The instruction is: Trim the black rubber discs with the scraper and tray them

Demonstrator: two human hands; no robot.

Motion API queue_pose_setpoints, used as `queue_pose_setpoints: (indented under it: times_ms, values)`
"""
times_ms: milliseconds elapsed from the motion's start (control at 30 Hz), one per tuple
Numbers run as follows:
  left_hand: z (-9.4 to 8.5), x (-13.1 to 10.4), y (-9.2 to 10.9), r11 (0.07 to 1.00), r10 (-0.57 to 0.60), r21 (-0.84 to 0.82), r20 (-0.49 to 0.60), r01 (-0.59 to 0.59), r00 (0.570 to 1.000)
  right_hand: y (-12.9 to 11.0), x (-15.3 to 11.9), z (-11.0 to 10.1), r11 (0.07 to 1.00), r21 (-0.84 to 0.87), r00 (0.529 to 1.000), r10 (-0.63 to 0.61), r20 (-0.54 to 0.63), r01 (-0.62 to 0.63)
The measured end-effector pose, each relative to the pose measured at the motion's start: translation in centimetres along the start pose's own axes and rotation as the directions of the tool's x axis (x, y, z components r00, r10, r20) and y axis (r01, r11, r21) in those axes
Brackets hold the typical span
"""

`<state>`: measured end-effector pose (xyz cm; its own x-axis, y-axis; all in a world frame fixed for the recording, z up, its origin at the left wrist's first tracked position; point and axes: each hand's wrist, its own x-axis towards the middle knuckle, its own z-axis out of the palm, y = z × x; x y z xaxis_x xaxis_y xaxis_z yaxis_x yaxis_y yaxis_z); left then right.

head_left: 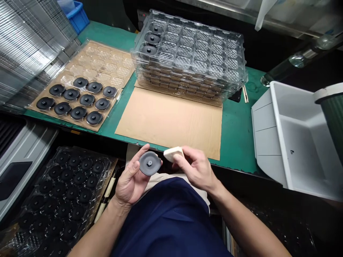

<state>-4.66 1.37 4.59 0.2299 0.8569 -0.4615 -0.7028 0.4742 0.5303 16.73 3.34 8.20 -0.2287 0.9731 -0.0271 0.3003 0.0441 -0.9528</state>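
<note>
Dark disc (pixel 144 168) is in the left hand (pixel 130 184), in front of the near edge of the tabletop (pixel 238 142), small hub (pixel 149 163) facing up. Clock centred on the disc; 12 points away from the wearer. Left grip: grasping the disc by its rim, thumb at 9, fingers around and beneath. Right hand (pixel 197 169), at 3: grip pinching a cream block (pixel 173 154) between thumb and fingers, just beside the disc; a narrow gap shows.

Toward 1: bare cardboard sheet (pixel 166 117) on the tabletop; beyond it, a stack of clear trays (pixel 193 59), top tray holding discs along its left column. Toward 10: clear tray (pixel 119 73) on cardboard, eleven dark discs in its nearer pockets. At 11, far off: blue bin (pixel 80 19). Toward 3, well apart: pale grey bin (pixel 268 135). Between 8 and 9, below the tabletop: another tray (pixel 107 166) filled mostly with dark discs.
</note>
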Motion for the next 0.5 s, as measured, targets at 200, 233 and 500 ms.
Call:
queue_pose_setpoints:
  times_ms: [200,233,500]
  values:
    - [0.9,0.1,-1.4,0.983,0.095,0.164,-0.07,-0.082,0.993,1.5,-3.4,3.7,0.806,0.525,0.961,0.202,0.191,-0.274]
    - [1.1,0.2,-1.8,0.977,0.109,0.192,-0.085,-0.091,0.99,1.6,-3.5,4.0,0.806,0.537,0.968,0.201,0.149,-0.25]
    - [2.4,0.5,-3.2,0.957,0.09,0.283,-0.069,-0.067,0.993,1.7,-3.4,2.6,0.899,0.408,0.977,0.201,-0.068,-0.157]
